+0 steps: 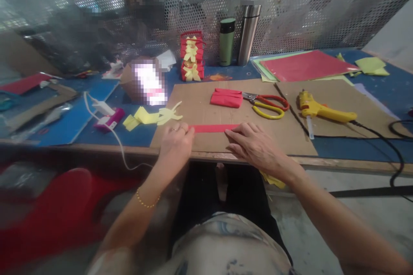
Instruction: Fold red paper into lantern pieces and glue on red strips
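Observation:
A narrow red paper strip (pixel 211 129) lies flat on the brown cardboard sheet (pixel 206 144) near the table's front edge. My left hand (pixel 176 141) has its fingers curled in on the strip's left end. At the right end, my right hand (pixel 250 144) grips the paper, fingertips pressed onto it with the thumb lower down. Just beyond the strip rest a folded red paper packet (pixel 226 98) and scissors (pixel 269 105) with one red and one yellow handle. Beside my left hand are cut yellow paper pieces (pixel 169 114).
A yellow glue gun (pixel 325 109) lies on the right, its black cord running over the front edge. Farther back stand a red item with yellow bows (pixel 192 58), a green flask (pixel 226 43) and a steel flask (pixel 249 36). A purple power adapter (pixel 110 121) is left.

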`<state>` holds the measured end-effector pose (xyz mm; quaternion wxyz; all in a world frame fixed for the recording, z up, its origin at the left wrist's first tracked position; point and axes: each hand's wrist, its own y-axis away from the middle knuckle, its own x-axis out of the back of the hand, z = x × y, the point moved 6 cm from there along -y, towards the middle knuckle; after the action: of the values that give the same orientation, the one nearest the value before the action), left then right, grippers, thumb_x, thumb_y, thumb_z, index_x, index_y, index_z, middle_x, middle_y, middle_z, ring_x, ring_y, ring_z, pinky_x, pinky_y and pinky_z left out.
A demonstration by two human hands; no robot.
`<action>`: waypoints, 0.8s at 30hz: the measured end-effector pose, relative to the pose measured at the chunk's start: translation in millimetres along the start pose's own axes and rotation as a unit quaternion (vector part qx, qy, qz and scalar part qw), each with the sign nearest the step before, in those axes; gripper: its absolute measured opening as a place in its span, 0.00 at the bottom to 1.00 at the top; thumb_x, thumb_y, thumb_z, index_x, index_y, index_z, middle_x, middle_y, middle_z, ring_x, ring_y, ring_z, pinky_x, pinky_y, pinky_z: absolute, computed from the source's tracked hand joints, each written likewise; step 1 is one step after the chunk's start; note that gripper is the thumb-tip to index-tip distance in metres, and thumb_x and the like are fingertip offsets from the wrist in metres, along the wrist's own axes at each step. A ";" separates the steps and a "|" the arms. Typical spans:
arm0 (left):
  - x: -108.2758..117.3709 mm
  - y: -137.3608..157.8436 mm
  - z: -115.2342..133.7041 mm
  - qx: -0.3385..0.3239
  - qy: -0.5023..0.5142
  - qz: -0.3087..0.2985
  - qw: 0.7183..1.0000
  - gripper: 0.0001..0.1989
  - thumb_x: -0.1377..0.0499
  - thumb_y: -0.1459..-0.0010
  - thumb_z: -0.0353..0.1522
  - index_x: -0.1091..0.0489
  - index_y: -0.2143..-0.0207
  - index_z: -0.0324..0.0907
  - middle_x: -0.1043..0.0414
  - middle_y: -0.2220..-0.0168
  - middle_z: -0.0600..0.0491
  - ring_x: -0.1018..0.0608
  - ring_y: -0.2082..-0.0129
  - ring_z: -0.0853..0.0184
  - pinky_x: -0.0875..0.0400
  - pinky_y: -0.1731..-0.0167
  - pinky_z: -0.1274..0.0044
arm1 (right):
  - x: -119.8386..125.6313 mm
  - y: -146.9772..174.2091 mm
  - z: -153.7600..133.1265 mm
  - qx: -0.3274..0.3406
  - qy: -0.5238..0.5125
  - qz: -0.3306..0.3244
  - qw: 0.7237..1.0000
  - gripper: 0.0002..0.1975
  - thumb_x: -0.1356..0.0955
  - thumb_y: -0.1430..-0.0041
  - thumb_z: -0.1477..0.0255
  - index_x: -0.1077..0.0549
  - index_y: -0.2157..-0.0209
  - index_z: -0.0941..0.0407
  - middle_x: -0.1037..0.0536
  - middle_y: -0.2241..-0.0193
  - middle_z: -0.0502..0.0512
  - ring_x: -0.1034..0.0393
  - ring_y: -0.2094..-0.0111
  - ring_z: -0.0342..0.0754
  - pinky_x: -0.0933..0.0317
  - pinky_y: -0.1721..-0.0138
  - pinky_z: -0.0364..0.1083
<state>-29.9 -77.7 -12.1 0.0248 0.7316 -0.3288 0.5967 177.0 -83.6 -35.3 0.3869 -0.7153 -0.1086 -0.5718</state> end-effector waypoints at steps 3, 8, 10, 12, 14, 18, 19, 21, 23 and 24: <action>3.7 -2.8 2.7 -0.002 -0.005 -0.010 1.000 0.12 0.46 0.28 0.30 0.22 0.54 0.36 0.23 0.61 0.45 0.26 0.60 0.55 0.36 0.59 0.64 | -1.5 0.4 0.5 0.001 -0.001 0.002 1.000 0.17 0.38 0.24 0.63 0.22 0.49 0.57 0.23 0.57 0.63 0.35 0.58 0.56 0.43 0.56 0.52; 4.8 -14.5 9.3 0.004 -0.009 -0.006 1.000 0.11 0.43 0.29 0.31 0.21 0.60 0.37 0.24 0.63 0.44 0.26 0.59 0.53 0.36 0.57 0.63 | 0.1 -4.2 2.0 0.018 -0.018 -0.003 1.000 0.15 0.37 0.25 0.65 0.22 0.51 0.57 0.23 0.59 0.62 0.34 0.58 0.55 0.42 0.56 0.52; 3.3 -20.9 14.5 -0.014 0.008 0.003 1.000 0.11 0.44 0.29 0.29 0.21 0.59 0.39 0.23 0.62 0.44 0.26 0.59 0.54 0.37 0.56 0.63 | 2.1 -7.0 4.4 0.028 -0.034 -0.014 0.999 0.14 0.37 0.25 0.65 0.21 0.53 0.57 0.23 0.61 0.61 0.33 0.60 0.54 0.42 0.57 0.52; 0.3 -27.3 19.5 -0.037 0.036 0.006 0.999 0.13 0.46 0.29 0.27 0.21 0.57 0.40 0.23 0.62 0.46 0.26 0.59 0.56 0.37 0.55 0.64 | 4.7 -9.0 9.4 0.034 -0.060 -0.018 0.997 0.14 0.37 0.25 0.67 0.21 0.54 0.57 0.23 0.62 0.61 0.33 0.61 0.53 0.40 0.58 0.51; -3.4 -32.3 21.4 -0.048 0.060 0.004 0.997 0.14 0.47 0.29 0.26 0.21 0.58 0.40 0.22 0.61 0.46 0.25 0.60 0.58 0.38 0.56 0.64 | 7.3 -9.3 18.1 0.026 -0.093 -0.009 0.995 0.13 0.37 0.26 0.69 0.20 0.54 0.56 0.23 0.62 0.61 0.31 0.61 0.53 0.38 0.57 0.51; -9.5 -36.5 19.7 -0.053 0.076 0.001 0.996 0.13 0.47 0.29 0.26 0.21 0.59 0.40 0.22 0.61 0.45 0.25 0.61 0.58 0.39 0.58 0.65 | 10.4 -5.6 39.8 -0.013 -0.136 0.027 0.990 0.12 0.35 0.28 0.70 0.18 0.57 0.55 0.23 0.61 0.61 0.30 0.59 0.54 0.35 0.59 0.51; -10.4 -36.5 19.6 -0.058 0.071 0.000 0.996 0.13 0.46 0.29 0.26 0.21 0.59 0.40 0.22 0.61 0.45 0.25 0.61 0.58 0.39 0.58 0.65 | 10.8 -4.6 43.6 -0.019 -0.142 0.034 0.989 0.12 0.35 0.28 0.70 0.18 0.58 0.56 0.23 0.62 0.61 0.30 0.59 0.54 0.35 0.59 0.51; -10.8 -36.1 20.9 -0.070 0.057 -0.001 0.996 0.13 0.46 0.28 0.25 0.21 0.59 0.39 0.23 0.60 0.45 0.25 0.60 0.58 0.39 0.58 0.66 | 11.3 -3.4 47.9 -0.022 -0.149 0.041 0.988 0.12 0.34 0.28 0.70 0.18 0.59 0.56 0.23 0.62 0.61 0.30 0.59 0.54 0.35 0.59 0.51; -9.3 -34.7 24.0 -0.085 0.048 -0.003 0.995 0.13 0.47 0.28 0.25 0.21 0.59 0.38 0.23 0.60 0.45 0.25 0.59 0.58 0.38 0.59 0.67 | 10.4 -3.0 46.8 -0.012 -0.144 0.034 0.989 0.14 0.36 0.27 0.69 0.18 0.60 0.56 0.23 0.62 0.61 0.31 0.60 0.53 0.36 0.60 0.51; -7.9 -33.6 25.9 -0.089 0.047 -0.003 0.995 0.12 0.46 0.28 0.25 0.22 0.59 0.37 0.24 0.60 0.45 0.26 0.59 0.58 0.38 0.59 0.67 | 9.7 -2.7 44.8 -0.004 -0.134 0.028 0.991 0.16 0.37 0.26 0.69 0.18 0.61 0.57 0.23 0.62 0.61 0.32 0.61 0.52 0.37 0.60 0.51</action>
<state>8.9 -59.0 -14.6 0.1076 0.6987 -0.3768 0.5985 211.4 -54.2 -27.5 0.3822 -0.7896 -0.1368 -0.4603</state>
